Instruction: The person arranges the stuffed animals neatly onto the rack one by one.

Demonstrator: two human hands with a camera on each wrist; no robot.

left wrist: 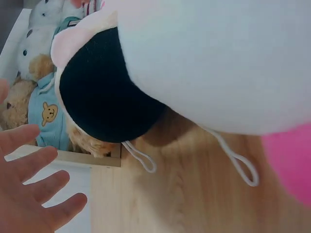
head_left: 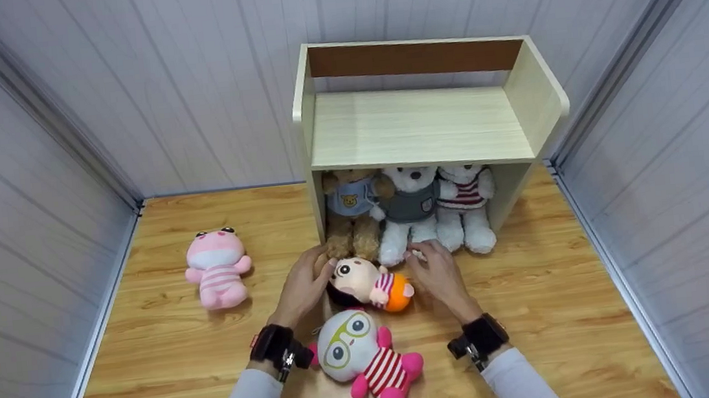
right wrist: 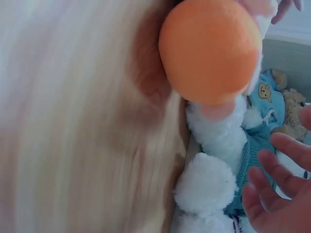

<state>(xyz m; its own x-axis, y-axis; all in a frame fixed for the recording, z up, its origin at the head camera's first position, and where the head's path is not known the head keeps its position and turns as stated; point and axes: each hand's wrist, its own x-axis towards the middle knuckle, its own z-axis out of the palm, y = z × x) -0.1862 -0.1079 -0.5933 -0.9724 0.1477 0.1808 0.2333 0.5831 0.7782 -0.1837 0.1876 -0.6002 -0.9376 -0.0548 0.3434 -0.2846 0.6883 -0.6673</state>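
Note:
A small doll (head_left: 362, 283) with a black-haired head and orange bottom lies on its side on the wooden floor. My left hand (head_left: 303, 285) is beside its head, with fingers spread in the left wrist view; whether the thumb touches the head I cannot tell. Past the doll's orange bottom (right wrist: 209, 51), my right hand (head_left: 440, 275) has loosely bent fingers with nothing between them, close to the white bear's feet. Nearer me, between the wrists, lies a plush (head_left: 360, 354) with a grey-white head, yellow-green glasses and a red-striped body.
A pale wooden shelf (head_left: 419, 124) stands against the back wall. Its lower compartment holds a brown bear (head_left: 352, 212) in blue, a white bear (head_left: 410, 206) in dark grey and another white bear (head_left: 464, 204) in stripes. At left lies a pink frog-like plush (head_left: 218, 270).

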